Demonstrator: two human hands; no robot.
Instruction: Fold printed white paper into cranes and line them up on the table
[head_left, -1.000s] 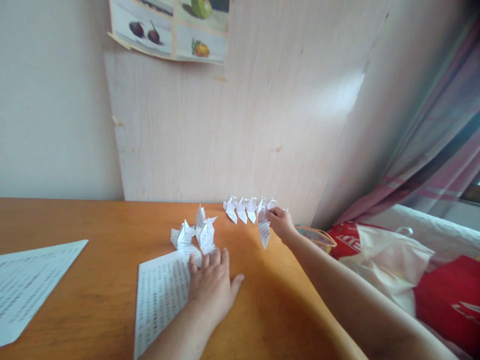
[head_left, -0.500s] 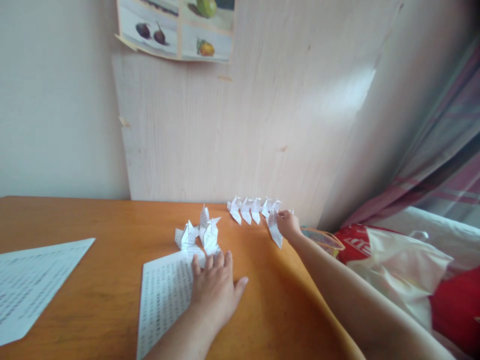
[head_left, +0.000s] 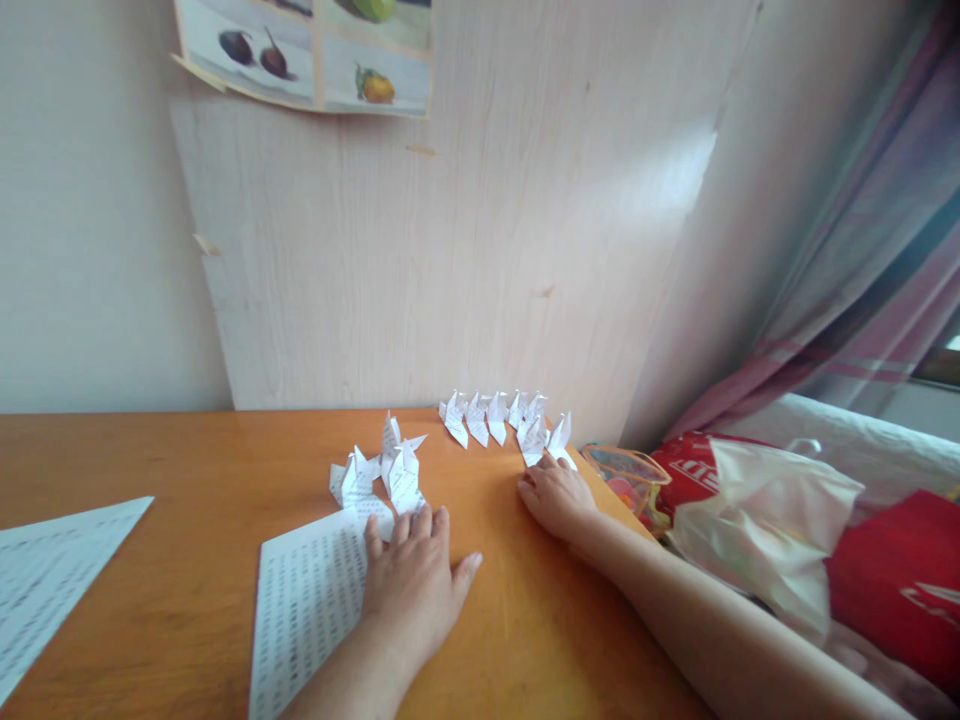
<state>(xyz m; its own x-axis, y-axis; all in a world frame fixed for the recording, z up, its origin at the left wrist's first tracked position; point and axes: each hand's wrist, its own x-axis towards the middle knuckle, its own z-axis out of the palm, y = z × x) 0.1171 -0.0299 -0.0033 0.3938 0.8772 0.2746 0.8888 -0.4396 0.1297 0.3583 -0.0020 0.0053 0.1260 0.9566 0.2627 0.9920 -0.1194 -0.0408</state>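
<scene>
Several folded white paper cranes (head_left: 496, 418) stand in a row at the table's back edge by the wall. Just behind my right hand (head_left: 556, 495), one more crane (head_left: 560, 438) stands at the table's right corner; the hand's fingers are apart, low over the wood, with nothing seen in them. My left hand (head_left: 416, 575) lies flat with fingers spread, partly on a printed sheet (head_left: 311, 590). A small cluster of cranes (head_left: 403, 475) sits right in front of its fingertips.
Another printed sheet (head_left: 67, 560) lies on the wooden table (head_left: 180, 460) at the left. Beyond the right edge are a mesh basket (head_left: 626, 475), a pale bag (head_left: 757, 520) and red bags (head_left: 900, 580). Fruit pictures (head_left: 315, 60) hang on the wall.
My right hand has let go of the crane it was holding and drawn back toward me. That crane now stands upright near the others. The view has turned slightly right.
</scene>
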